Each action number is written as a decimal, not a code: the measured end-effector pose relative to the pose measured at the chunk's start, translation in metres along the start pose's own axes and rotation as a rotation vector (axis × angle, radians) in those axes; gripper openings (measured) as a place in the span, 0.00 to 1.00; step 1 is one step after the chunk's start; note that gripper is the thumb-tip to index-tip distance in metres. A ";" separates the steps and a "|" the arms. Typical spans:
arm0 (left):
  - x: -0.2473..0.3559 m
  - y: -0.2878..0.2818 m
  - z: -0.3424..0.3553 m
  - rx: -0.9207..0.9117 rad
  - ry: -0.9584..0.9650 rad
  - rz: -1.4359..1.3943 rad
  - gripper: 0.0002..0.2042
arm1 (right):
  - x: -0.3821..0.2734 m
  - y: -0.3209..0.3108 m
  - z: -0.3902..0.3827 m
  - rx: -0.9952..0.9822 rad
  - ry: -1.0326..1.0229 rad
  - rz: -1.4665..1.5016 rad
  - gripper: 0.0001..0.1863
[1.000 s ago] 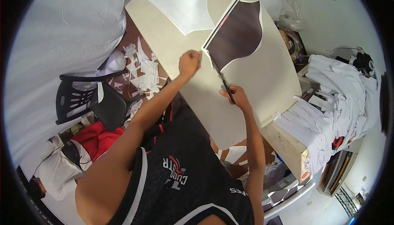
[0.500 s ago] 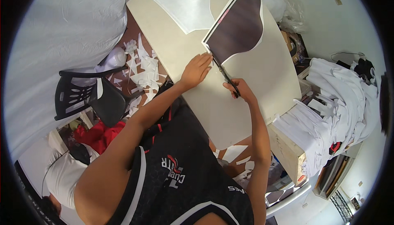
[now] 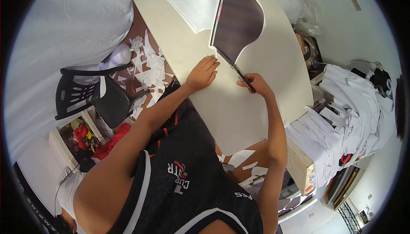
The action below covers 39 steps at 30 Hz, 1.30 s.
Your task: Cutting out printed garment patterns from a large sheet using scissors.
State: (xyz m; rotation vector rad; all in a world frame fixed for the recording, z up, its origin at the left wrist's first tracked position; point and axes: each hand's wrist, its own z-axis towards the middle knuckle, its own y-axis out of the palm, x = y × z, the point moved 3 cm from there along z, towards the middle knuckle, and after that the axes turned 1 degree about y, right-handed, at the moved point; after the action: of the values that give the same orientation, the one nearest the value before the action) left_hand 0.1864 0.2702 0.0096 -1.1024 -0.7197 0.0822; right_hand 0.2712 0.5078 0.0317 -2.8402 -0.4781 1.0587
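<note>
My right hand (image 3: 259,84) grips a pair of black-handled scissors (image 3: 233,65) by the handles. The blades point up and left, along the lower edge of a dark purple-grey panel (image 3: 239,18) with a white border and a dark strip down its left side. Whether the panel is fabric or paper, I cannot tell. My left hand (image 3: 201,75) lies flat on the pale table (image 3: 239,118), its fingers stretched out toward the panel's lower left corner beside the blade tips. To the left, a white panel (image 3: 190,3) of similar outline lies at the table's far end.
White scraps (image 3: 151,71) litter the brown floor left of the table, near a black chair (image 3: 111,99). White cloth is heaped over a wooden unit (image 3: 299,161) on the right. Clear plastic bags (image 3: 305,16) stand beyond the table's far right edge.
The dark panel has turned counterclockwise and shifted up and left. My right hand and the scissors have moved slightly right and up. My left hand stays nearly in place.
</note>
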 end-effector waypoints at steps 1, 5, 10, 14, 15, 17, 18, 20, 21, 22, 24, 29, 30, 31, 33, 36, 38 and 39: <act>-0.001 -0.001 0.000 0.019 -0.009 -0.047 0.19 | -0.001 -0.002 0.002 0.000 0.000 -0.012 0.28; -0.010 -0.012 0.006 0.165 -0.197 -0.173 0.15 | 0.001 -0.004 0.002 -0.004 -0.053 -0.028 0.28; -0.073 -0.015 0.021 0.400 -0.792 -0.540 0.10 | -0.011 -0.001 0.001 -0.046 -0.038 -0.075 0.29; -0.104 -0.013 0.038 0.009 -0.996 -1.069 0.06 | -0.008 -0.004 0.007 -0.053 -0.049 -0.100 0.29; -0.104 -0.019 0.046 -0.102 -1.027 -1.047 0.06 | -0.009 -0.005 0.007 -0.060 -0.038 -0.100 0.29; -0.101 -0.022 0.053 -0.232 -1.052 -1.016 0.06 | -0.008 -0.005 0.002 -0.061 -0.024 -0.082 0.29; -0.103 -0.023 0.054 -0.259 -1.039 -0.978 0.07 | -0.007 -0.004 -0.001 -0.050 -0.039 -0.094 0.27; -0.103 -0.019 0.056 -0.323 -1.060 -0.938 0.07 | 0.001 -0.001 -0.012 -0.025 -0.053 -0.075 0.25; -0.090 -0.010 0.057 -0.385 -1.087 -0.939 0.08 | 0.018 0.000 -0.028 0.041 -0.060 -0.109 0.25; -0.080 -0.007 0.051 -0.427 -1.098 -0.976 0.08 | 0.025 0.010 -0.040 0.100 -0.079 -0.143 0.25; -0.055 0.003 0.037 -0.418 -1.189 -1.090 0.09 | 0.040 0.040 -0.078 0.206 -0.007 -0.012 0.28; 0.011 0.030 0.007 -0.417 -1.339 -1.297 0.07 | 0.080 0.174 -0.145 0.539 0.225 0.391 0.25; 0.021 0.033 0.002 -0.474 -1.323 -1.279 0.07 | 0.081 0.206 -0.146 0.595 0.245 0.448 0.22; 0.026 0.034 -0.001 -0.496 -1.326 -1.290 0.07 | 0.069 0.232 -0.144 0.583 0.203 0.660 0.20; 0.031 0.042 -0.001 -0.572 -1.308 -1.284 0.07 | 0.041 0.279 -0.130 0.570 0.224 1.132 0.18; 0.034 0.052 -0.005 -0.669 -1.313 -1.162 0.10 | 0.015 0.313 -0.100 0.675 0.185 1.222 0.22; 0.040 0.056 0.001 -0.776 -1.270 -1.149 0.11 | 0.004 0.312 -0.084 0.752 0.100 1.340 0.22; 0.039 0.054 0.006 -0.795 -1.242 -1.123 0.11 | 0.001 0.309 -0.073 0.764 0.093 1.332 0.22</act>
State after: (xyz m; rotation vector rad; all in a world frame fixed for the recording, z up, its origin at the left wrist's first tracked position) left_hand 0.2288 0.3161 -0.0152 -1.1453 -2.5605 -0.5784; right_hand 0.4008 0.2181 0.0325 -2.1910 1.6302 0.8208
